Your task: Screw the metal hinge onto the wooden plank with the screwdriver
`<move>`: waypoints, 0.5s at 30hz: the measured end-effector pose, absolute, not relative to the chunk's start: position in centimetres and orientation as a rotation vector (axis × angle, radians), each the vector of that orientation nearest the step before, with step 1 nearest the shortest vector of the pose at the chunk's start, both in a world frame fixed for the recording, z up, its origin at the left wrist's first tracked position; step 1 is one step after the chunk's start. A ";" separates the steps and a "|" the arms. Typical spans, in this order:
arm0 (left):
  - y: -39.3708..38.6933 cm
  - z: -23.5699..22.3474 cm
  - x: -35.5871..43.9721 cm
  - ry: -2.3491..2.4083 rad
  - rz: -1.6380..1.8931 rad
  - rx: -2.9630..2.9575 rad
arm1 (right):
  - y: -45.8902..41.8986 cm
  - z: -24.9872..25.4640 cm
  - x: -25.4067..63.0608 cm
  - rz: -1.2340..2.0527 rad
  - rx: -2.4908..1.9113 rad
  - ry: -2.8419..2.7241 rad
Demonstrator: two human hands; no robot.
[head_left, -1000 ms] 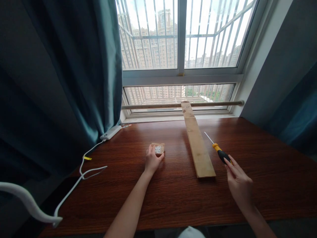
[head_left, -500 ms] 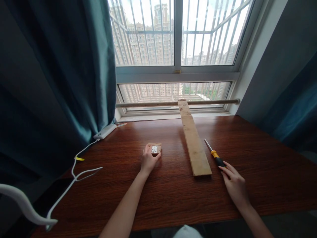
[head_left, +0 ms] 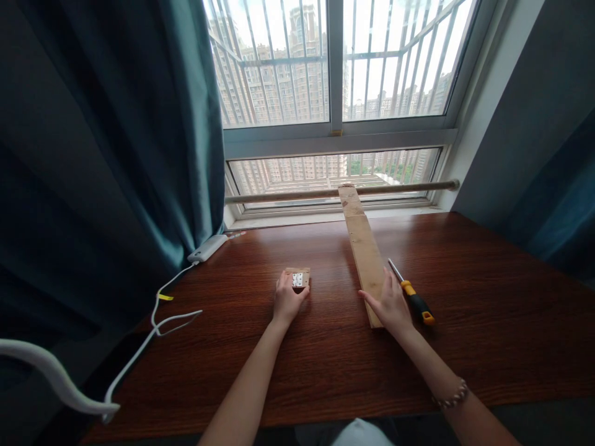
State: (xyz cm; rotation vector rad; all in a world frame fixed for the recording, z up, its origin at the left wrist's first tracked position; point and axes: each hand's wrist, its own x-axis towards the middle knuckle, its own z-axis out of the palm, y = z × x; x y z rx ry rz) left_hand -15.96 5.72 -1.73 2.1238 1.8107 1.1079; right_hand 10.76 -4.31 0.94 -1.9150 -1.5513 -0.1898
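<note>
My left hand (head_left: 287, 301) rests on the table with its fingers curled round a small wooden block (head_left: 298, 279) that carries a metal hinge on top. My right hand (head_left: 389, 305) lies over the near end of a long wooden plank (head_left: 363, 246), thumb at the left edge and fingers across the top. The plank runs from the table up onto a rod (head_left: 288, 196) at the window. A screwdriver (head_left: 413, 297) with a yellow and black handle lies loose on the table just right of my right hand.
The dark wooden table (head_left: 325, 359) ends at a window sill. At the back left a white power bank (head_left: 207, 248) lies with a white cable (head_left: 153, 328) trailing off the left edge. Teal curtains (head_left: 116, 142) hang on both sides.
My right hand has let go of the screwdriver, which now lies on the table, and moved left onto the plank's near end. My left hand stays on the block.
</note>
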 end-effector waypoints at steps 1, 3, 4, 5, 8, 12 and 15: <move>5.7 -1.7 -16.0 1.815 1.109 2.127 | -3.7 1.0 10.1 -0.218 -1.986 -1.550; 5.7 -1.8 -16.1 1.825 1.113 2.129 | -3.1 1.1 9.3 -0.265 -2.096 -1.537; 5.7 -1.8 -16.1 1.829 1.114 2.130 | -3.1 1.2 9.1 -0.274 -2.128 -1.530; 5.7 -1.8 -16.1 1.830 1.114 2.132 | -3.2 1.3 9.0 -0.273 -2.147 -1.525; 5.7 -1.8 -15.9 1.820 1.116 2.137 | -4.1 1.3 8.9 -0.251 -2.175 -1.522; 5.5 -1.7 -15.7 1.796 1.130 2.127 | -5.2 1.4 8.7 -0.263 -2.161 -1.520; 5.3 -1.5 -15.6 1.793 1.164 2.096 | -4.9 2.2 8.0 -0.315 -1.965 -1.537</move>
